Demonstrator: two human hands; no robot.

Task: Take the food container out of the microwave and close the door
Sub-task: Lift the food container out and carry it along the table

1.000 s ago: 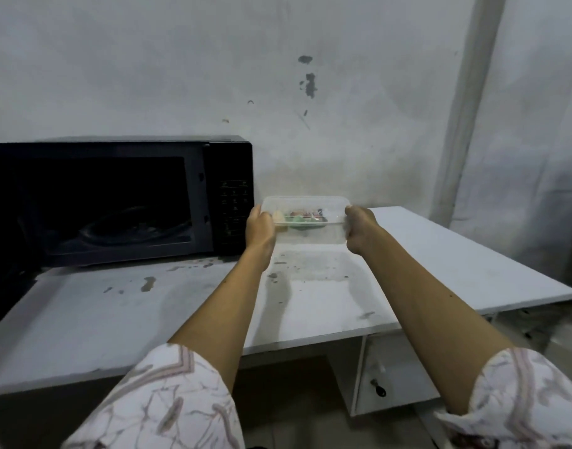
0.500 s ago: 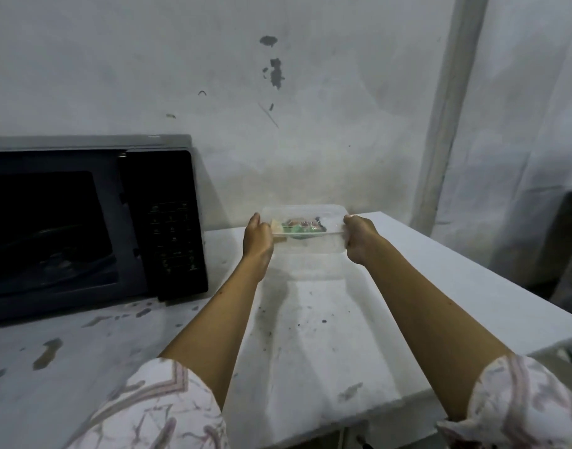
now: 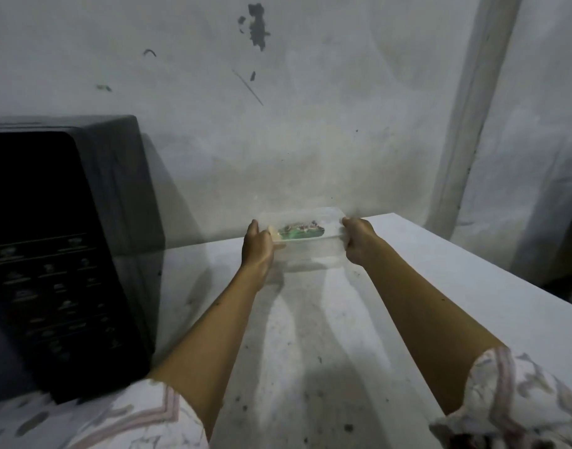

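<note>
A clear plastic food container (image 3: pixel 305 246) with green and reddish food inside sits low over the far part of the white table (image 3: pixel 407 286), near the wall. My left hand (image 3: pixel 257 247) grips its left end and my right hand (image 3: pixel 359 243) grips its right end. I cannot tell whether its base touches the table. The black microwave (image 3: pixel 67 254) stands at the left; only its keypad side and right wall show. Its door and cavity are out of view.
A stained grey wall (image 3: pixel 278 124) rises right behind the table. A pale vertical pipe or column (image 3: pixel 466 124) runs down at the right. The table's right edge drops off toward a dark area at the far right.
My view has swung right and closer, so the microwave slid to the left edge. Both hands moved the container lower and farther back toward the wall, to the right of the microwave.
</note>
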